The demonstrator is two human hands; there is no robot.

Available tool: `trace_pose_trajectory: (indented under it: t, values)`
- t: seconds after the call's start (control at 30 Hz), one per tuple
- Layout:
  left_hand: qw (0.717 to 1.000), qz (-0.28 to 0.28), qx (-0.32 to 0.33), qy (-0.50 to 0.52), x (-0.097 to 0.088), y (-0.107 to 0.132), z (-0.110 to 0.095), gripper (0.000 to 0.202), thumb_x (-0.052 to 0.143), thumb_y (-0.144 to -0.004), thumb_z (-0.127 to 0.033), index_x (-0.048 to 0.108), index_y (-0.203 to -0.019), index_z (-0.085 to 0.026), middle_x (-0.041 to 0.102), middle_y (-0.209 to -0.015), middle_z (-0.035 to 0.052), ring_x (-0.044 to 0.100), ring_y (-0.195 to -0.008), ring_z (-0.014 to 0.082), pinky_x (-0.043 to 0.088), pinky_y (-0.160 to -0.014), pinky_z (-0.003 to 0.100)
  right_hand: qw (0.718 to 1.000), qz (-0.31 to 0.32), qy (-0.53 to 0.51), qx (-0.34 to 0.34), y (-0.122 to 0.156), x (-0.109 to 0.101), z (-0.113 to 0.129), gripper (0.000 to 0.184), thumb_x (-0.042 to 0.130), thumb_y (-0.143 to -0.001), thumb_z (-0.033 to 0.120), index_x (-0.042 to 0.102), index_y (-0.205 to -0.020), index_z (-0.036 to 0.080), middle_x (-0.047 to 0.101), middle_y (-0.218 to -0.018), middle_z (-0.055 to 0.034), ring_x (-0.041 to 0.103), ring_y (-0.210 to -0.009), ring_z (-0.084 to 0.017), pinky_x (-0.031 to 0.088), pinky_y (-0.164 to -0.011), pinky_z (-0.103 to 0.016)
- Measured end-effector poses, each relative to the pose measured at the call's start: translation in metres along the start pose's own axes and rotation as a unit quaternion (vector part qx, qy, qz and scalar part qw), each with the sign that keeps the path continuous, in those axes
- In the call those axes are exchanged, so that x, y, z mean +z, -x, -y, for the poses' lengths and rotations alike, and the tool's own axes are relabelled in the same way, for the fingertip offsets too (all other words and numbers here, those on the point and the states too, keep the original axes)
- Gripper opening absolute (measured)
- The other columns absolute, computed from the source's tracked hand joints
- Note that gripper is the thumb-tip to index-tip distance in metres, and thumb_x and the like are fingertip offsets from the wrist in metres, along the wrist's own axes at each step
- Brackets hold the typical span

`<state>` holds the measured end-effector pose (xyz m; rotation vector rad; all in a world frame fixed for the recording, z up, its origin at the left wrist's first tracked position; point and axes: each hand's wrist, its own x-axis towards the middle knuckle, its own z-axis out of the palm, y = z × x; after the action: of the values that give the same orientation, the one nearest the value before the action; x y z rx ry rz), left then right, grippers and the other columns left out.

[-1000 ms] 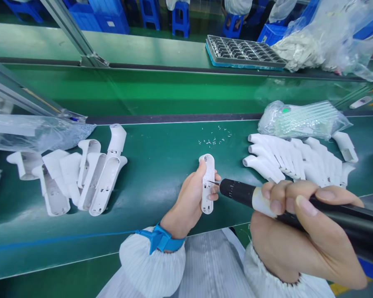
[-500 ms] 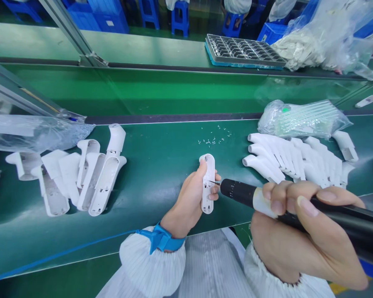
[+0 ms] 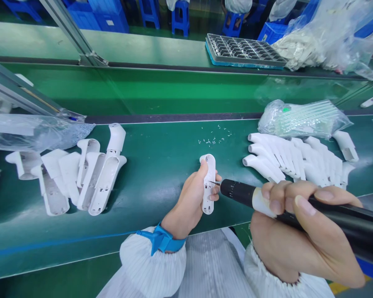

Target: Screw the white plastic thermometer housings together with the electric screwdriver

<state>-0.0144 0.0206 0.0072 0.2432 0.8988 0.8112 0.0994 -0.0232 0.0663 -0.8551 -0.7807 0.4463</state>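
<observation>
- Conveyor line: a green near belt [image 3: 161, 165] runs across the view, with a second green belt [image 3: 174, 91] beyond it and blue plastic stools [image 3: 180, 16] on the floor further off.
- Far side: a metal tray [image 3: 244, 50] with rows of pockets sits on a blue base, just beside a clear bag of white gloves [image 3: 301, 49] (the gloves look bunched up inside).
- Left side of the near belt: loose white plastic housings [image 3: 99, 182] lie overlapping, just below a clear plastic bag [image 3: 40, 134].
- Right side of the near belt: more white housings [image 3: 276, 155] lie in a fanned row, touching one another, below a clear bag of long white sticks [image 3: 301, 120].
- Person's sleeves: a striped white cuff [image 3: 152, 258] is gathered at the left wrist, with a blue wrist strap [image 3: 161, 239] around it.
- Right hand [image 3: 298, 236]: closed firmly around a black electric screwdriver [image 3: 239, 188], with the fingers on its white collar.
- Left hand [image 3: 189, 203]: closed around a white plastic shell [image 3: 209, 184], holding it upright above the near belt, between the two groups of housings.
- Screwdriver bit [image 3: 214, 182]: its thin tip reaches the shell near the left fingers.
- Belt surface: tiny pale pieces [image 3: 214, 138] lie scattered above the shell (too small to tell exactly what they are).
</observation>
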Motion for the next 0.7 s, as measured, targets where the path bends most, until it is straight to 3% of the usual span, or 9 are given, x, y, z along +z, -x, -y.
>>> trace_pose_trajectory:
  t: [0.13,0.3,0.53,0.7]
  values:
    - [1.000,-0.018,0.006,-0.015,0.003,0.002,0.001,0.053,0.076,-0.086,-0.067,0.064,-0.084,-0.015,0.060,-0.080,0.0030,0.046,-0.055,0.0065,0.034,-0.045,0.018,1.000,0.015,0.014,0.006,0.002,0.000,0.003,0.022,0.054,-0.077,0.006,0.057,-0.091,0.021,0.055,-0.064,0.0037,0.049,-0.053,-0.014,0.047,-0.056,-0.033]
    - [0.998,-0.052,0.001,-0.040,0.009,0.005,0.002,0.055,0.074,-0.088,-0.069,0.060,-0.079,-0.016,0.046,-0.066,-0.0027,0.032,-0.050,0.0046,0.026,-0.045,0.018,0.998,0.060,0.029,0.008,0.005,-0.003,0.005,0.022,0.061,-0.079,0.008,0.059,-0.095,0.023,0.056,-0.065,0.0053,0.050,-0.051,-0.014,0.050,-0.054,-0.035]
    - [0.998,-0.050,-0.019,-0.036,0.009,0.003,0.005,0.053,0.071,-0.089,-0.069,0.060,-0.088,-0.017,0.046,-0.066,-0.0043,0.031,-0.047,0.0041,0.026,-0.045,0.018,0.998,0.059,0.012,0.004,0.009,-0.003,0.001,0.026,0.062,-0.078,0.005,0.059,-0.097,0.023,0.058,-0.066,0.0053,0.050,-0.053,-0.013,0.050,-0.056,-0.032]
    - [0.992,-0.029,0.012,-0.123,0.004,-0.001,-0.001,0.054,0.070,-0.087,-0.072,0.059,-0.086,-0.019,0.049,-0.067,-0.0032,0.038,-0.046,0.0075,0.029,-0.045,0.022,0.999,-0.037,-0.016,0.033,-0.007,0.002,-0.016,0.017,0.057,-0.073,0.010,0.054,-0.085,0.022,0.048,-0.057,0.0056,0.042,-0.046,-0.012,0.041,-0.050,-0.027]
